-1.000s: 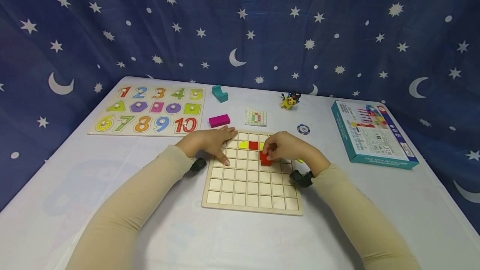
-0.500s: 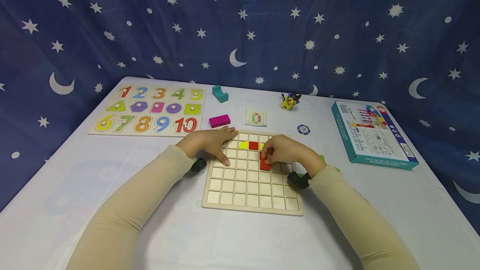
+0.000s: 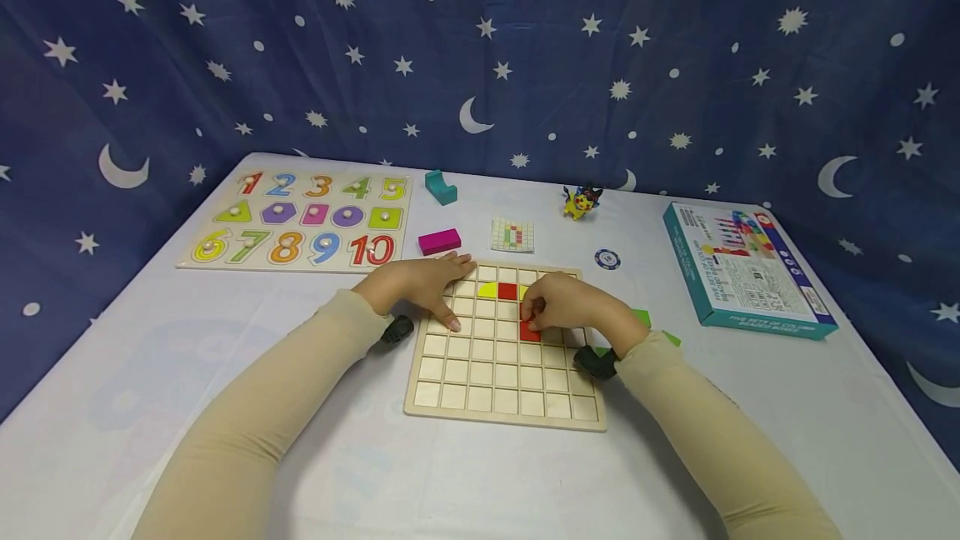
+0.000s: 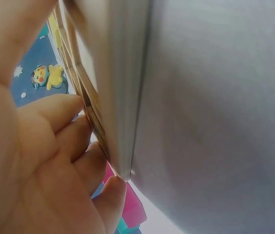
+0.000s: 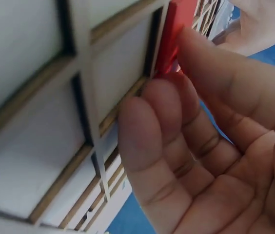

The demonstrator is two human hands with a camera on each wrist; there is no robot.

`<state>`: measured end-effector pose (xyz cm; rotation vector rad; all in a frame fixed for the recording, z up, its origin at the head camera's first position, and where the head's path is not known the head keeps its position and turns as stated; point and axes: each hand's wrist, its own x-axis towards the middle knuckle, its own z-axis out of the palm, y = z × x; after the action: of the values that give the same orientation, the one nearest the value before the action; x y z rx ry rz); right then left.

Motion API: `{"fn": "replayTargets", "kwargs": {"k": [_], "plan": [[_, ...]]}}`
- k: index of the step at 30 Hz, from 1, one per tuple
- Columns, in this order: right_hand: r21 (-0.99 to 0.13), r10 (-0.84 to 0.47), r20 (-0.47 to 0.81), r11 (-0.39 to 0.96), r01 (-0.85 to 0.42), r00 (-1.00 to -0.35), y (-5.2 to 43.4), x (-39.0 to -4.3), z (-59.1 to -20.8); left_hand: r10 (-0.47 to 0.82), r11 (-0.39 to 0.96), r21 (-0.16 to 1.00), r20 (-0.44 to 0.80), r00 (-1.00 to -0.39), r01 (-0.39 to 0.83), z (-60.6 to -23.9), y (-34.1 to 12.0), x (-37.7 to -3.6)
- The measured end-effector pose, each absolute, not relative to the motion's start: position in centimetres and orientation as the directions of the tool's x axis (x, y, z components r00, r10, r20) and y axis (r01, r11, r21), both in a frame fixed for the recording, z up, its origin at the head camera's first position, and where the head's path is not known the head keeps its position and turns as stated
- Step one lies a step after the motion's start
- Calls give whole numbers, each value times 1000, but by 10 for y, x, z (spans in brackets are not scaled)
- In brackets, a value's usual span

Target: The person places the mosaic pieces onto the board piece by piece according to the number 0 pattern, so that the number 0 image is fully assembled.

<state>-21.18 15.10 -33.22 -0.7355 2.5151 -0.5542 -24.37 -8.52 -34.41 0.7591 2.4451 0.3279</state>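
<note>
- Two hands are working over a wooden grid board (image 3: 480,382) lying on the white table (image 3: 225,340).
- Far to the left, a number puzzle board (image 3: 300,219) is lying flat, well apart from the hands.
- Behind the grid board, a magenta block (image 3: 438,241) is sitting just beyond the left fingertips, with a teal block (image 3: 440,187) farther back.
- The left hand (image 3: 417,286) is resting flat on the board's near-left corner region, fingers straight and gripping nothing; the left wrist view is showing those fingers (image 4: 74,151) lying along the board's edge.
- Near the board's back row, a yellow piece (image 3: 487,290) and a red square (image 3: 507,291) are sitting in the grid, side by side.
- The right hand (image 3: 573,307) is pinching a red block (image 3: 529,330) with curled fingers and thumb, and the block is lying on the grid's cells just in front of the red square.
- Behind the board, a small pattern card (image 3: 512,235), a poker chip (image 3: 607,258) and a yellow toy figure (image 3: 579,202) are lying apart from one another.
- Green pieces (image 3: 642,317) are peeking out just beyond the right wrist.
- Farthest right, a teal game box (image 3: 742,269) is lying flat.
</note>
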Motion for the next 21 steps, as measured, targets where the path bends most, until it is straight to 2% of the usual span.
{"fn": "replayTargets", "kwargs": {"k": [6, 21], "plan": [[-486, -538, -311, 798, -356, -783, 168, -210, -328, 580, 812, 377, -437, -687, 446, -343, -84, -243], [-464, -472, -334, 836, -294, -815, 231, -202, -328, 581, 811, 382, -431, -690, 444, -344, -84, -244]]}}
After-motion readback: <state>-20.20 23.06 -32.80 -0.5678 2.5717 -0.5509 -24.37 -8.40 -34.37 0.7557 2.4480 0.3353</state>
